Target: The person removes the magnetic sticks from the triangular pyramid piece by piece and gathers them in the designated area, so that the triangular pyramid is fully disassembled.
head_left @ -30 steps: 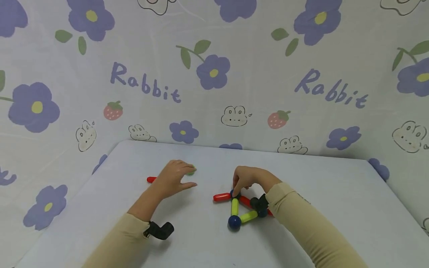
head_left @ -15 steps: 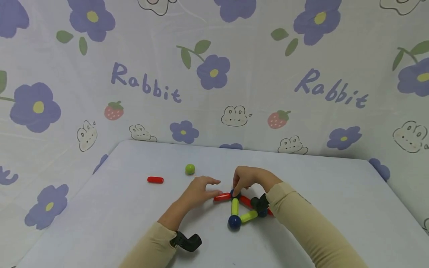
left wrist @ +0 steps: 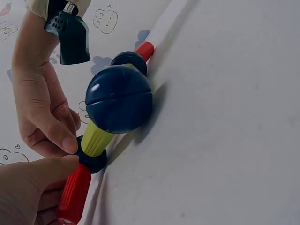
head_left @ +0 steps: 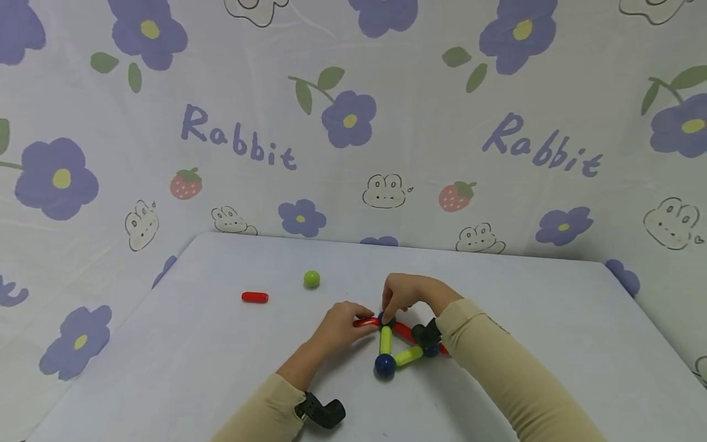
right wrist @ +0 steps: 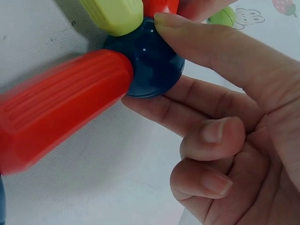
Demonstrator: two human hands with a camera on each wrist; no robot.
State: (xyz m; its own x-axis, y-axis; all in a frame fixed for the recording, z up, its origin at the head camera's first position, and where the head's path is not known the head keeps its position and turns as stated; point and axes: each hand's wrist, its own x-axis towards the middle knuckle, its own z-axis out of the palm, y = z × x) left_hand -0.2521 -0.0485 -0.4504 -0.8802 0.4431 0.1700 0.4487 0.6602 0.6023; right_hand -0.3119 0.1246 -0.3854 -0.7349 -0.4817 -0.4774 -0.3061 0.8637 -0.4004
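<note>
My right hand (head_left: pixel 403 293) pinches a dark blue ball (right wrist: pixel 154 65) between thumb and fingers, its other fingers curled. With thumb and fingers, my left hand (head_left: pixel 343 325) holds a red rod (left wrist: pixel 75 193) whose end meets that ball. From the same ball a yellow-green rod (head_left: pixel 385 341) and another red rod (head_left: pixel 404 331) run out. The yellow-green rod leads to a nearer blue ball (head_left: pixel 385 366). A second yellow-green rod (head_left: pixel 409 356) joins this to a further blue ball (head_left: pixel 431 350), making a closed shape. A red piece beyond it is partly hidden by the right sleeve.
On the white table (head_left: pixel 221 350) lie a loose red rod (head_left: pixel 254 298) at the left and a green ball (head_left: pixel 312 279) farther back. A patterned cloth (head_left: pixel 331 172) hangs behind the table. Black wrist cameras (head_left: pixel 326 413) jut out near both hands.
From beside the green ball, my left hand has moved right and nearer, and now grips the red rod's outer end. The right hand and the joined pieces have stayed in place.
</note>
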